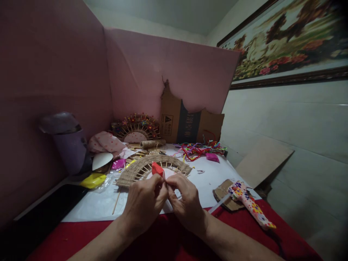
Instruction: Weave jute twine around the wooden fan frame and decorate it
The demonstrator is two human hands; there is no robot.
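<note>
Left hand (145,197), right hand (187,197), closed: I pinch one red plastic-looking packet (157,169), apparently working its end; steadiness needed next.

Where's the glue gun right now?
Head view, right side: the glue gun lies to the right of the right hand, its front over the cardboard piece and its handle over the red cloth.

Pale tiled wall (272,116), framed painting (288,40)
</note>
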